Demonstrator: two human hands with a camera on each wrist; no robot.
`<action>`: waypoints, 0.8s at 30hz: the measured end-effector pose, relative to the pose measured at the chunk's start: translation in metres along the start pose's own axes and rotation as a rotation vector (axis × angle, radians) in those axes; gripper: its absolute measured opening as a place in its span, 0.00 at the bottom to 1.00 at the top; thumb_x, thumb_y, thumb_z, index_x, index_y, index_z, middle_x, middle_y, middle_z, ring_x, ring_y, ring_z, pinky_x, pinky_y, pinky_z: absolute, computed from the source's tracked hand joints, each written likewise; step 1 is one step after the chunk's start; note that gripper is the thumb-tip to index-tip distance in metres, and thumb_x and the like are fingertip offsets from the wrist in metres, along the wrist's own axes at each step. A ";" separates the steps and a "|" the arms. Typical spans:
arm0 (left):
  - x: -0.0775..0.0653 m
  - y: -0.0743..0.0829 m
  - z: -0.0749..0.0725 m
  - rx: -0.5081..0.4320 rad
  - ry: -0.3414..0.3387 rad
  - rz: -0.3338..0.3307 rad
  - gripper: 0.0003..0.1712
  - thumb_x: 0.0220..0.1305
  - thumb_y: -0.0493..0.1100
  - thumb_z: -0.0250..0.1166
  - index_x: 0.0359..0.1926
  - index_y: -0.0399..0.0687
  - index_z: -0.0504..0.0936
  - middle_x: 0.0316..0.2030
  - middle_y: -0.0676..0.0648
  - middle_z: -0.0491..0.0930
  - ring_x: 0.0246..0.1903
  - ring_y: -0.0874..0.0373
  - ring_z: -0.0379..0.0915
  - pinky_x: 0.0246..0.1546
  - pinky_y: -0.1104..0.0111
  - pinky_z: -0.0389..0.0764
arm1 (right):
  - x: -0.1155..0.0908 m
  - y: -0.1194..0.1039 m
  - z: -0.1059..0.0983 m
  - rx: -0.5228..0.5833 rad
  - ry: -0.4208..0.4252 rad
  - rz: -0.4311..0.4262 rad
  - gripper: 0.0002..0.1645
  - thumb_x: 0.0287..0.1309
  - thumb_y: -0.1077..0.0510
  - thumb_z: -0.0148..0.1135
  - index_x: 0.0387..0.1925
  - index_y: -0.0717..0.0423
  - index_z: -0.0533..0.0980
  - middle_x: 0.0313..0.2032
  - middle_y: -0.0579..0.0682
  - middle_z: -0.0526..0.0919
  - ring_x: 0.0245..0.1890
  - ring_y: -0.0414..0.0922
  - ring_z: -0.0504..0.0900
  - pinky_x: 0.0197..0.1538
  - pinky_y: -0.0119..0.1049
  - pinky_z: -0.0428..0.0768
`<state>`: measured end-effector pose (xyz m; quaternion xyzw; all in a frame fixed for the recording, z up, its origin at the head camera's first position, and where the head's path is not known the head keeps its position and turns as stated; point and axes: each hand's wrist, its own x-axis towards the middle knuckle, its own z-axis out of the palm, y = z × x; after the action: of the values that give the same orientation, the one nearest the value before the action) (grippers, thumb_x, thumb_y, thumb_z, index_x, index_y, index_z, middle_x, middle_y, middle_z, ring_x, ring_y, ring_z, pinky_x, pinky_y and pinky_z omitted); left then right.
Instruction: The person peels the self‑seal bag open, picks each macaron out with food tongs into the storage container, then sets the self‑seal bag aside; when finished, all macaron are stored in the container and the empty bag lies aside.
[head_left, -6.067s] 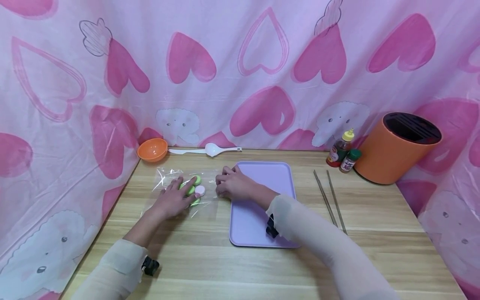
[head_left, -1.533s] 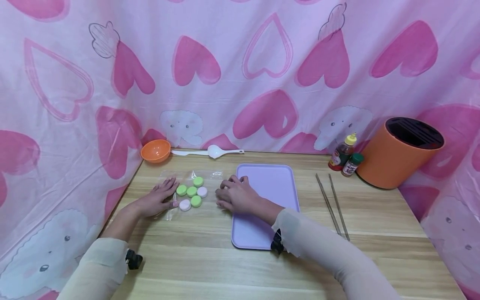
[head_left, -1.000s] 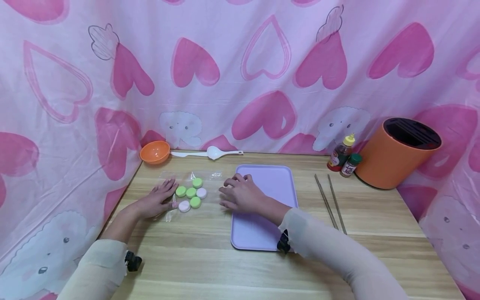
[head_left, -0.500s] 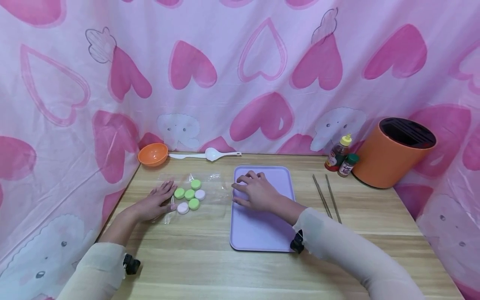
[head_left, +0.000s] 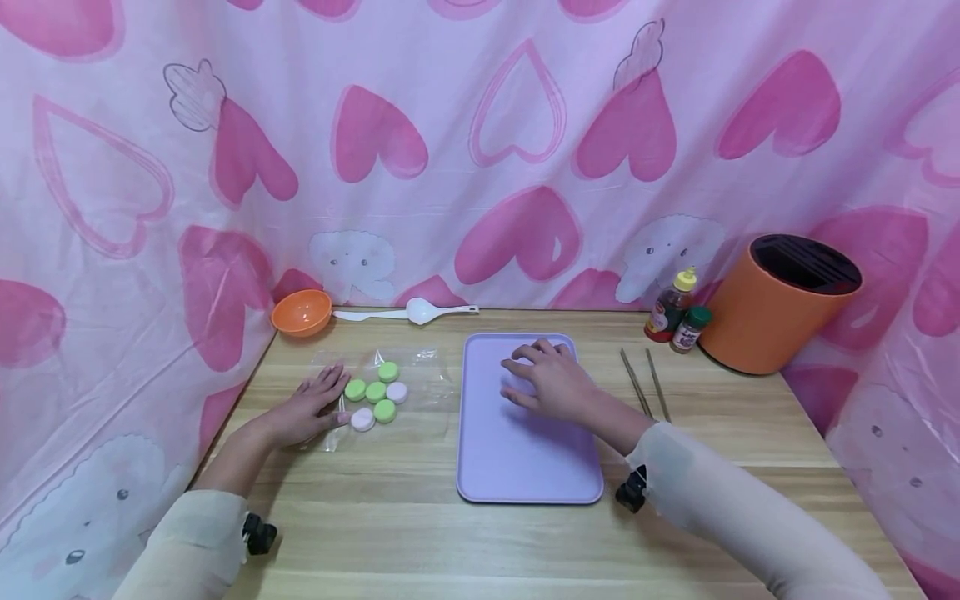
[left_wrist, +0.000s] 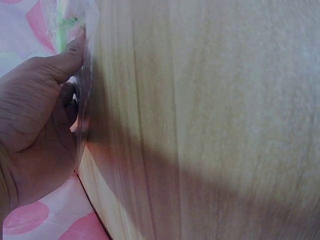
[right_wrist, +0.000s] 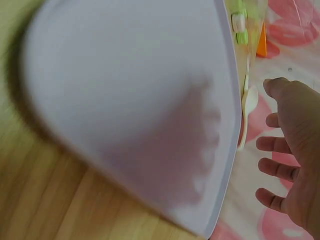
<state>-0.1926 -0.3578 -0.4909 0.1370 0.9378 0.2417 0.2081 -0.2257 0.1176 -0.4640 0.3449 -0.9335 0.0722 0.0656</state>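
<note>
A clear plastic bag (head_left: 431,379) lies flat on the wooden table, with several round light green pieces (head_left: 385,411) and pale pink pieces (head_left: 363,419) in it that look like macarons. My left hand (head_left: 303,412) rests on the bag's left end, fingers extended, thumb beside a pink piece. In the left wrist view the thumb (left_wrist: 72,55) lies along the plastic. Over the upper right part of the lilac tray (head_left: 495,467) hovers my right hand (head_left: 558,383), fingers spread and holding nothing. The right wrist view shows its shadow on the tray.
Along the back stand an orange bowl (head_left: 302,314), a white knife (head_left: 367,315) and a white spoon (head_left: 422,311). Two thin sticks (head_left: 636,381) lie right of the tray, partly behind my right arm. Farther right are a yellow-capped bottle (head_left: 667,312), a green-lidded jar (head_left: 690,331) and an orange knife block (head_left: 772,312).
My left hand has slid left off the round pieces to the bag's left end. My right hand has left the bag's right edge and moved right, over the tray.
</note>
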 end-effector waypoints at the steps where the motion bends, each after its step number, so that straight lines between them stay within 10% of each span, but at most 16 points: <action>1: 0.000 0.000 0.000 -0.001 0.000 0.001 0.51 0.82 0.60 0.63 0.89 0.40 0.49 0.90 0.31 0.35 0.88 0.27 0.25 0.85 0.29 0.30 | -0.003 0.003 -0.001 0.006 -0.003 0.013 0.33 0.75 0.33 0.66 0.69 0.45 0.84 0.64 0.50 0.87 0.66 0.57 0.80 0.63 0.65 0.81; 24: 0.000 -0.003 0.002 -0.005 0.002 -0.004 0.53 0.81 0.62 0.63 0.89 0.42 0.49 0.90 0.32 0.35 0.88 0.27 0.24 0.85 0.28 0.30 | -0.069 0.061 -0.017 0.046 -0.039 0.264 0.38 0.73 0.35 0.70 0.73 0.52 0.81 0.66 0.58 0.83 0.67 0.63 0.78 0.68 0.72 0.78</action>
<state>-0.1920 -0.3598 -0.4938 0.1345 0.9377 0.2438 0.2081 -0.2123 0.2106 -0.4651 0.2216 -0.9701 0.0947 0.0292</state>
